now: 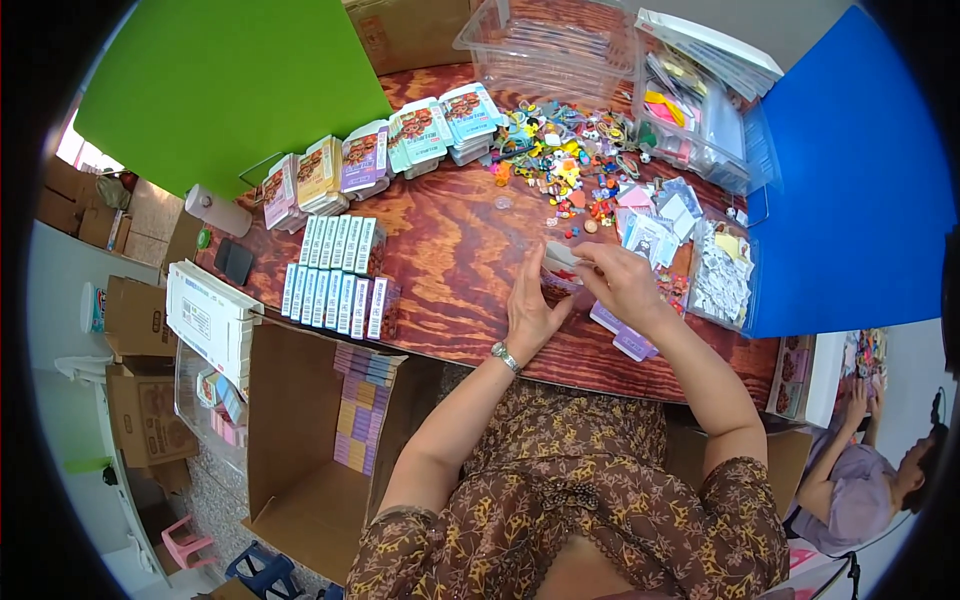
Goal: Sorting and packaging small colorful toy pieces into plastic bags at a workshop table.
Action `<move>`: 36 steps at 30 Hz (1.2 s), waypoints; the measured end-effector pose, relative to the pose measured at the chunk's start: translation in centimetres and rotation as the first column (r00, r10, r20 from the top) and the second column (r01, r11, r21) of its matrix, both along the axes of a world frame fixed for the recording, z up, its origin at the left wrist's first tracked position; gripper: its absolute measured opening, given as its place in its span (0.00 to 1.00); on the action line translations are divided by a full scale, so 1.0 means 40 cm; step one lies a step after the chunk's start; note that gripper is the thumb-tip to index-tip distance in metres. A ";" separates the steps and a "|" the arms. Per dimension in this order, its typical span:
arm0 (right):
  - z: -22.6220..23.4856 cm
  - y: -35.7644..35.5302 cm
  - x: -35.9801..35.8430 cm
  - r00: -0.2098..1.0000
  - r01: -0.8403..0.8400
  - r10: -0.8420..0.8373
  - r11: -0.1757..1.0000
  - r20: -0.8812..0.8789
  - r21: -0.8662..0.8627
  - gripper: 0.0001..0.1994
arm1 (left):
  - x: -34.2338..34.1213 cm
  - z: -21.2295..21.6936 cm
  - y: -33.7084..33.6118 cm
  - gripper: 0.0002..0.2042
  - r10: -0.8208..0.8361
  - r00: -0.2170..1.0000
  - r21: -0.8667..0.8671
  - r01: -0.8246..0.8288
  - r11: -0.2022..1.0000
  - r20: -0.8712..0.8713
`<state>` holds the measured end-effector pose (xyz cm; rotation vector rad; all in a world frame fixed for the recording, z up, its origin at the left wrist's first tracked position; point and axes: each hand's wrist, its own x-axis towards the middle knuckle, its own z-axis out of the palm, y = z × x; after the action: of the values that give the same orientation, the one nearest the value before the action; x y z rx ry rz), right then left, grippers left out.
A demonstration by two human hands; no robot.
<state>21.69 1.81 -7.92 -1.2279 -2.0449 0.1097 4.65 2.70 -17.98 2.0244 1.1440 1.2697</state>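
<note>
My left hand (534,308) is wrapped round a small box (557,288) with a purple patterned side and something red inside, held over the near edge of the table. Above its opening, my right hand (622,287) has its fingers bent and pressed together at a whitish piece (564,256). Whether that piece is a flap or a loose slip I cannot tell. Below my right hand lie purple box pieces (625,332). Just beyond both hands, a heap of small colourful charms (565,160) spreads over the table, with flat clear packets (650,232) beside it.
Stacks of flat boxes (363,160) curve along the back left; upright packed boxes (325,290) stand in rows nearer. Clear bins hold white slips (722,268) and bags (690,120). Green (240,90) and blue (850,190) panels flank the table. Another person (860,480) works at right.
</note>
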 end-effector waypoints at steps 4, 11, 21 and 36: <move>0.013 0.007 -0.028 0.952 -0.008 -0.003 0.999 0.307 0.035 0.14 | 0.004 -0.002 -0.001 0.52 0.006 0.999 0.060 -0.003 0.998 -0.041; 0.021 0.001 -0.058 0.858 0.039 -0.059 0.998 0.511 0.049 0.17 | 0.003 -0.001 -0.002 0.53 0.023 0.999 0.080 -0.021 0.997 -0.033; 0.035 -0.002 -0.048 0.909 -0.041 -0.012 0.992 0.416 0.119 0.19 | 0.001 -0.008 -0.006 0.53 0.032 0.999 0.068 -0.031 0.997 -0.008; -0.115 -0.035 0.001 0.993 0.035 -0.032 0.999 -0.112 0.022 0.12 | -0.026 -0.011 0.000 0.44 0.002 1.000 0.086 -0.004 0.996 0.027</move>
<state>21.72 0.40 -12.51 -1.2138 -1.9233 0.1346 3.59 2.72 -18.40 2.0614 1.0977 1.3655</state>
